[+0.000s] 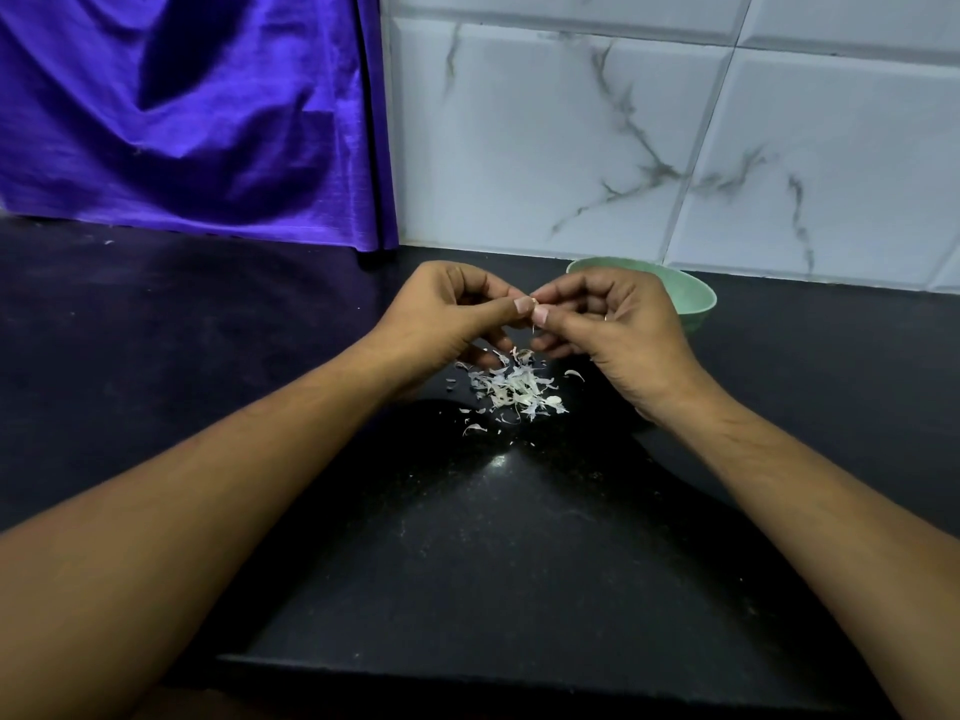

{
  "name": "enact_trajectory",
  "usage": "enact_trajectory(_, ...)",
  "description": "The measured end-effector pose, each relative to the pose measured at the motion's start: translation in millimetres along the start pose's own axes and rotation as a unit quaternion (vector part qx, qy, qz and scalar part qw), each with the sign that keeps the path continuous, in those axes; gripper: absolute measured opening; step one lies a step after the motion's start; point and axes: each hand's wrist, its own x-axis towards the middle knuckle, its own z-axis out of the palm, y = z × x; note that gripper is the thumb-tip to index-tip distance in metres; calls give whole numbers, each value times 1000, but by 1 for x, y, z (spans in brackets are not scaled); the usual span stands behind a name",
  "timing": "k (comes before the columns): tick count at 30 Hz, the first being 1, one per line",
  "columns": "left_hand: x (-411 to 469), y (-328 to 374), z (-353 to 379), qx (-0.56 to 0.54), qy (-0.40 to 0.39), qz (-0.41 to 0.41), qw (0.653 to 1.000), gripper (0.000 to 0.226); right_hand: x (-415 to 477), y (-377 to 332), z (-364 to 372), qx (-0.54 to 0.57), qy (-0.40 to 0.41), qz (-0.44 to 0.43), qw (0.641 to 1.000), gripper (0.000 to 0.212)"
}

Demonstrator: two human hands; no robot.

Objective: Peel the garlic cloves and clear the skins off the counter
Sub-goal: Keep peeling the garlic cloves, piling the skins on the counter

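While pinching a barely visible garlic clove [534, 302] with left hand [447, 322] and right hand [621, 332], both curled onto it, peeling over a heap of skins [514, 391] on the counter [519, 553]. Judged midway: skins not yet cleared. Behind, green bowl [696, 299], contents hidden.

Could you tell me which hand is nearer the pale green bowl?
Right. The right hand is in front of the pale green bowl; the left hand is farther left.
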Motion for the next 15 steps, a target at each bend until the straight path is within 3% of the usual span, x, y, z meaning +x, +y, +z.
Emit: enact_trajectory(15, -1, 4, -1, -20, -8, -22, 1000, 8, 1, 0, -1, -25, 10, -40, 999, 11)
